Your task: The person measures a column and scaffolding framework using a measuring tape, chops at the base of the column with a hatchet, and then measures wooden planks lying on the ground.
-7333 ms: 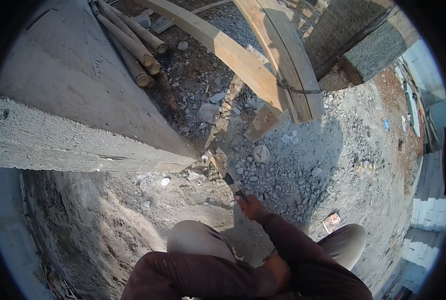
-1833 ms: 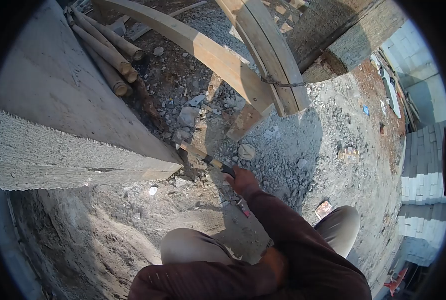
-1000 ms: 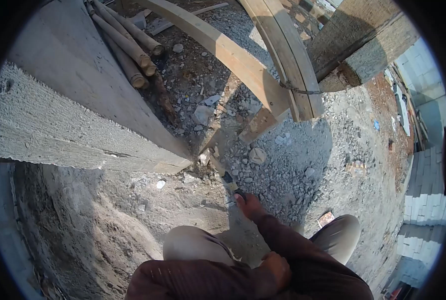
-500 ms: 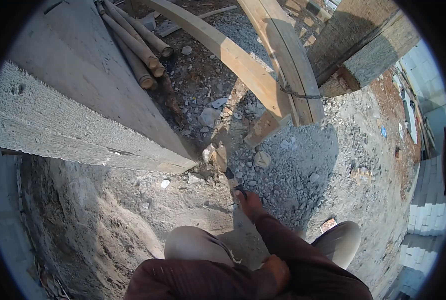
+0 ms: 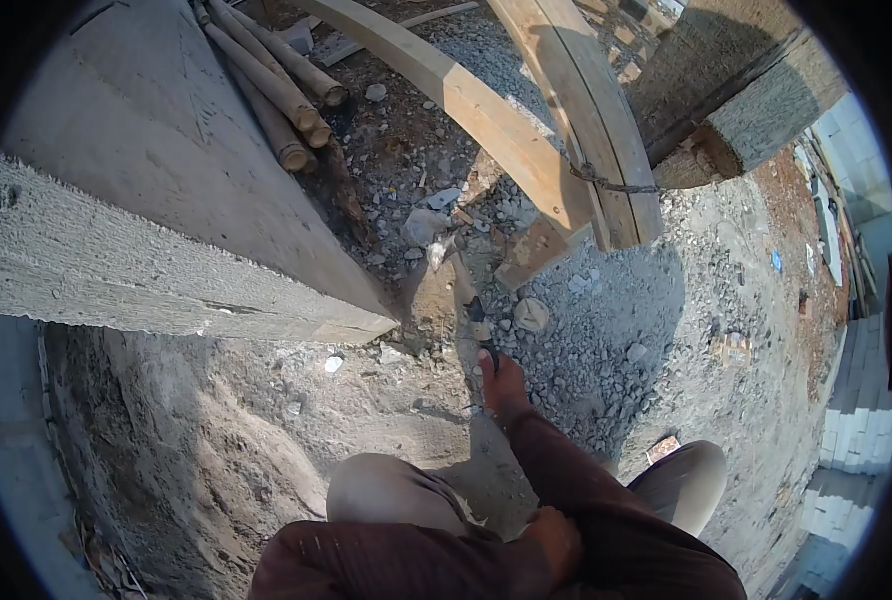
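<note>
R hand [image 5: 504, 382] gripping hammer [image 5: 472, 298] | head fwd of both hands | L hand [image 5: 558, 540]: can't tell, nr lap

Bright sunlight falls on rough, dusty ground [image 5: 286, 400], and a broad shadow [image 5: 651, 290] covers grey rubble [image 5: 586, 365]. At left stands a thick concrete pillar [image 5: 166, 170], with round wooden poles [image 5: 266, 85] beside it. Timber beams [image 5: 476, 115] slant overhead; pale blocks [image 5: 856, 430] are stacked at far right.
</note>
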A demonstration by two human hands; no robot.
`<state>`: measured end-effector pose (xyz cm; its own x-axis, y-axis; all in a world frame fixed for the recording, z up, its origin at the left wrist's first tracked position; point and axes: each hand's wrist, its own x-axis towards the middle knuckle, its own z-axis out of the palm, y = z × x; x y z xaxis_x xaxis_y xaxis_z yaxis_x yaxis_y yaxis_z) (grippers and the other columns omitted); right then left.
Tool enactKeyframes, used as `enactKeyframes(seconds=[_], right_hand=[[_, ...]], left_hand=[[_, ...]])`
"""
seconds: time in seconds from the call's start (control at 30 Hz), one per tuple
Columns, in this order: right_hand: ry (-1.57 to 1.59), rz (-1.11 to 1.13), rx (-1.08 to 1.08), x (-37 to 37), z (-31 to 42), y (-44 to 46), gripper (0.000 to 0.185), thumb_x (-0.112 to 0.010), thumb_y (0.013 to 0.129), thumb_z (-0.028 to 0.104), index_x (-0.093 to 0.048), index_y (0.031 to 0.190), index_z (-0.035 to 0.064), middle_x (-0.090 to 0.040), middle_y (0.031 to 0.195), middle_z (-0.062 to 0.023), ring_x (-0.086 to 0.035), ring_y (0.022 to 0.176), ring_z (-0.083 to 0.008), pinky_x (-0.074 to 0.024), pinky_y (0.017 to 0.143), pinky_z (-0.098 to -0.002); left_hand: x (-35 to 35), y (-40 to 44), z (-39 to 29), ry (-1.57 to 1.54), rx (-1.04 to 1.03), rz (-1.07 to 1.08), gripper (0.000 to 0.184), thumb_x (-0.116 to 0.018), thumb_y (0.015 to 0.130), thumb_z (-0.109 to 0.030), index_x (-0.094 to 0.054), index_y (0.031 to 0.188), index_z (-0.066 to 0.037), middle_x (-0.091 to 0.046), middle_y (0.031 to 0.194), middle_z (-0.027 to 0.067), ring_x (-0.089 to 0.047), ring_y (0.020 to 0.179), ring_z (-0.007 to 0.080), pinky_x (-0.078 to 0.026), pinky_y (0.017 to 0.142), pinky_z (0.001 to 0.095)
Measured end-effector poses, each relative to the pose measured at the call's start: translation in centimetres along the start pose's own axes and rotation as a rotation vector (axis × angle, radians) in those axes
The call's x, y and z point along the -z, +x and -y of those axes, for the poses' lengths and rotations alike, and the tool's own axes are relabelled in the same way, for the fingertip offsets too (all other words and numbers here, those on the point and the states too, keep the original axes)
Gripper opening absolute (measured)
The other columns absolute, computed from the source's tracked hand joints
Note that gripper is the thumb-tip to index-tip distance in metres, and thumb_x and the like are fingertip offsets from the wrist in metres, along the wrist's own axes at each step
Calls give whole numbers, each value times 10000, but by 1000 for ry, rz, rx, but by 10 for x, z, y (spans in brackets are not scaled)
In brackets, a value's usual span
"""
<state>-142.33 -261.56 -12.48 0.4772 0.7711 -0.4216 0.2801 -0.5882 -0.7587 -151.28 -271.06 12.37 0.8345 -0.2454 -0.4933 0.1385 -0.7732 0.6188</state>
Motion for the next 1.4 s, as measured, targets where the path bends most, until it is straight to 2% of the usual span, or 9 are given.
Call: enactKeyframes(seconds=[0.2,0.3,0.4,0.6,0.77,0.87,1.2,1.3,1.4], right_hand=[[-124,128,-2,-32,-37,26,617,-464,917,565,-619,877,-31,-631,758,-254,-625,784,-431,-471,726,-474],[-63,145,-9,13,-6,11,604,-482,904,575,-623,796,-3,-622,671,-206,-635,703,-386,-467,674,-462],[181,-169,25,-11,-17,4,571,-495,910,544,-619,810,-4,-622,683,-216,-634,719,-389,-458,677,-472],[-221,263,81,-13,-24,25,567,-508,913,515,-613,914,-43,-636,870,-273,-614,864,-446,-469,766,-490],[-35,-49,18,-12,-19,16,612,-489,908,556,-611,910,-44,-629,840,-274,-612,850,-455,-477,756,-487],[-175,301,-55,-30,-47,15,597,-487,917,548,-605,930,-38,-621,800,-276,-616,823,-452,-479,741,-491],[2,172,153,-50,30,26,572,-442,951,512,-578,869,-38,-619,760,-276,-614,789,-463,-458,697,-519],[10,390,-196,-72,-14,25,596,-445,938,538,-585,910,-41,-642,811,-277,-629,844,-450,-476,739,-503],[-208,137,-10,-18,-36,-32,553,-474,937,508,-569,992,-34,-646,810,-277,-634,822,-449,-483,731,-502]], left_hand=[[-6,8,5,63,17,105,245,-545,845,-191,-725,990,-112,-695,997,120,-670,912,298,-520,672,486],[-22,3,3,0,-43,-210,208,-597,740,-239,-691,708,-56,-641,729,159,-643,697,270,-458,567,393],[4,0,0,35,-32,38,244,-559,837,-219,-728,974,-108,-696,973,121,-663,937,306,-526,691,507],[19,-3,2,-31,-18,118,294,-535,838,-262,-723,983,-88,-693,977,131,-661,901,317,-518,698,509],[-1,8,0,15,-4,77,330,-524,827,-264,-720,1007,-69,-692,987,154,-666,902,332,-522,688,514],[8,4,0,-15,-14,96,318,-528,828,-263,-720,991,-70,-689,980,148,-667,872,323,-517,683,501],[-7,6,-4,89,30,98,274,-523,838,-242,-719,955,-89,-682,951,131,-653,885,313,-497,676,496],[-24,11,-5,167,68,50,263,-523,841,-238,-721,939,-96,-681,953,134,-647,887,311,-490,678,504],[-14,-7,5,37,-95,-242,186,-567,775,-190,-709,742,-73,-636,737,127,-638,668,281,-454,530,401]])
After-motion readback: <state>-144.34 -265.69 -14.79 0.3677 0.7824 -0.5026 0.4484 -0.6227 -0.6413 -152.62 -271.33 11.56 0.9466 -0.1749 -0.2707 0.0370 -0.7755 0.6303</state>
